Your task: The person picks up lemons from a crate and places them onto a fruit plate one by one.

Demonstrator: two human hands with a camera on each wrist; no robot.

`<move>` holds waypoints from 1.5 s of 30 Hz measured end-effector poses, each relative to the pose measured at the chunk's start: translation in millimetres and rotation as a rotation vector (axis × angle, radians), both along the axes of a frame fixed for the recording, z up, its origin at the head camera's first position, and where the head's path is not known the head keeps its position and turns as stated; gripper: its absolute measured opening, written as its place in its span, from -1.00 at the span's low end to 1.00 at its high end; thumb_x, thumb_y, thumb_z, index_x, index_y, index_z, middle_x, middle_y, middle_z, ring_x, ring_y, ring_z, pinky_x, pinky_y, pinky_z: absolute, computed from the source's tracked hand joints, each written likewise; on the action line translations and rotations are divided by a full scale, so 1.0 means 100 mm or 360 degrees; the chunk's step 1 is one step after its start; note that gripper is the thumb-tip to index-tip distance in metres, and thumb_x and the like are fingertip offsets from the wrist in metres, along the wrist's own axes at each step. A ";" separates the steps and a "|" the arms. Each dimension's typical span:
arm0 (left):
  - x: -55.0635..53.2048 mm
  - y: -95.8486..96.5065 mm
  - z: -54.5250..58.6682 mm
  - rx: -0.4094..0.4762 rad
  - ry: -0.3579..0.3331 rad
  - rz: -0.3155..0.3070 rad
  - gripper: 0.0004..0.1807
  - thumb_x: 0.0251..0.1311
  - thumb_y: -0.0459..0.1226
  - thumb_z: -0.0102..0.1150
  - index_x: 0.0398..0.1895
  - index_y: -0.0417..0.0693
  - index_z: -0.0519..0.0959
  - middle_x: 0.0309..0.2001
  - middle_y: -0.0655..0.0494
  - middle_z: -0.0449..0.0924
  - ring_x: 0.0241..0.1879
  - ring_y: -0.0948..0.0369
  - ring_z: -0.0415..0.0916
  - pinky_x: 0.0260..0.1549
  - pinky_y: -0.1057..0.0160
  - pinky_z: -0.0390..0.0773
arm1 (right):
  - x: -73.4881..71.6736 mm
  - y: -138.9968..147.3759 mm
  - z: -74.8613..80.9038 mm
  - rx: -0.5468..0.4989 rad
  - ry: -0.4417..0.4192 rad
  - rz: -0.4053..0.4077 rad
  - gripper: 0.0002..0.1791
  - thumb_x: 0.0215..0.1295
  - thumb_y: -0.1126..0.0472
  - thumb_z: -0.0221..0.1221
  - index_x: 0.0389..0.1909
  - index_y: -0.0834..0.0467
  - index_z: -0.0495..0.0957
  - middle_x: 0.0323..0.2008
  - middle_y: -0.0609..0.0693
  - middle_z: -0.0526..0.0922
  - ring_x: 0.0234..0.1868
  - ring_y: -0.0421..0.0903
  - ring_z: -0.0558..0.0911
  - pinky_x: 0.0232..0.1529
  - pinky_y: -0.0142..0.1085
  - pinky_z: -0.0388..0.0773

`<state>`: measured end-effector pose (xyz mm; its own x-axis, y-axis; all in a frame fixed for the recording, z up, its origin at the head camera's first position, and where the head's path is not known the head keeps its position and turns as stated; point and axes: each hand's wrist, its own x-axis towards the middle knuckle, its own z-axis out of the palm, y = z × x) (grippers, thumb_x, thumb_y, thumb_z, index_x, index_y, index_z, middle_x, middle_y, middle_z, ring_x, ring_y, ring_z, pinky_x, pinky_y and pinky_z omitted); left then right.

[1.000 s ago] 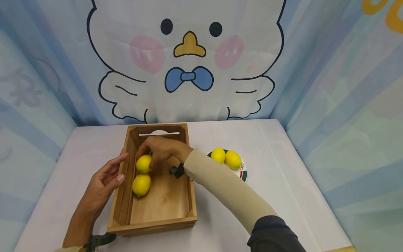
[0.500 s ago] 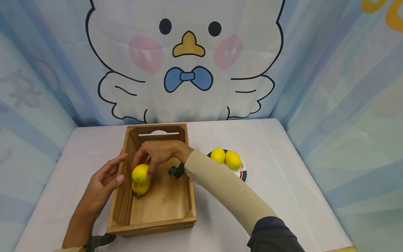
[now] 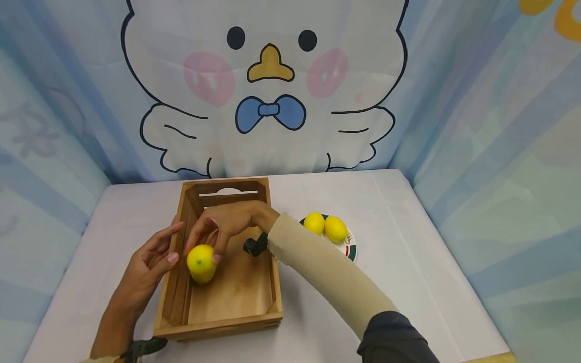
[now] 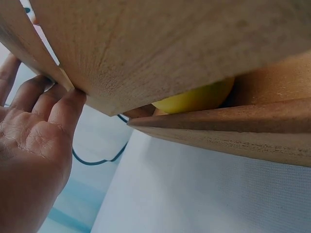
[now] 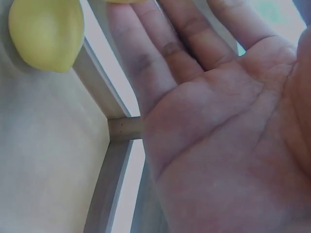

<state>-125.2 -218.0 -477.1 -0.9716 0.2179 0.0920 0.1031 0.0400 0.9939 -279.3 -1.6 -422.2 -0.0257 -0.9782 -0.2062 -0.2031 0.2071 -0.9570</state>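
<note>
My right hand (image 3: 227, 224) reaches into the wooden crate (image 3: 218, 330) and pinches a yellow lemon (image 3: 198, 258) between thumb and fingers. The held lemon overlaps a second lemon (image 3: 202, 278), which is mostly hidden behind it in the head view. In the right wrist view, one lemon (image 5: 46, 34) lies on the crate floor, and only a sliver of another shows by the fingertips. Against the crate's left outer side rests my left hand (image 3: 152, 254), fingers extended. Through a gap between slats, the left wrist view shows part of a lemon (image 4: 199, 99).
Right of the crate, a patterned plate (image 3: 350, 252) bears two lemons (image 3: 336, 229), partly covered by my right sleeve (image 3: 331, 267). A white cloth (image 3: 408, 282) covers the table. Printed curtains (image 3: 272, 146) stand behind and at both sides.
My right hand has brought its lemon toward the crate's near end, up over the other lemon. The held lemon's tip now faces the head camera. My left hand has stayed in place.
</note>
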 end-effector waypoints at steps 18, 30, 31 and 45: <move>-0.02 -0.02 -0.01 0.0056 -0.0007 0.0003 -0.34 0.59 -0.39 0.05 0.69 0.00 0.19 0.62 0.22 0.28 0.39 0.54 0.44 0.26 0.55 0.50 | 0.01 0.05 0.20 -0.0366 -0.0080 -0.0019 -0.37 0.16 0.45 0.43 0.30 0.45 0.54 0.25 0.17 0.71 0.21 -0.03 0.71 0.41 -0.08 0.58; -0.04 -0.05 -0.02 -0.0064 0.0014 0.0008 -0.34 0.59 -0.37 0.07 0.68 0.02 0.21 0.75 -0.03 -0.05 0.66 0.40 0.05 0.30 0.64 0.35 | 0.18 0.21 0.50 -0.0327 0.0392 -0.0150 -0.38 0.12 0.31 0.54 0.25 0.29 0.65 0.22 0.14 0.73 0.22 -0.20 0.68 0.39 -0.31 0.56; -0.04 -0.05 -0.02 -0.0063 0.0020 0.0001 -0.34 0.59 -0.38 0.07 0.68 0.01 0.21 0.75 -0.03 -0.06 0.69 0.34 -0.01 0.31 0.65 0.33 | 0.19 0.23 0.51 -0.0338 0.0410 -0.0159 -0.37 0.12 0.31 0.54 0.25 0.29 0.65 0.22 0.14 0.73 0.23 -0.22 0.68 0.39 -0.32 0.56; -0.03 -0.08 -0.05 0.0018 0.0083 -0.0037 -0.34 0.57 -0.47 0.01 0.67 -0.11 0.20 0.73 0.02 0.05 0.72 0.35 -0.12 0.38 0.67 0.22 | 0.46 0.68 0.59 -0.0582 0.0614 -0.0611 -0.35 0.05 0.31 0.62 0.24 0.20 0.69 0.25 0.03 0.72 0.28 -0.20 0.61 0.40 -0.25 0.57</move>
<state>-128.6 -225.9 -482.2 -0.9602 0.2390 0.1447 0.1553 0.0261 0.9875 -233.2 65.9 -363.3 -0.3928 -0.8899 0.2319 -0.5224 0.0084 -0.8527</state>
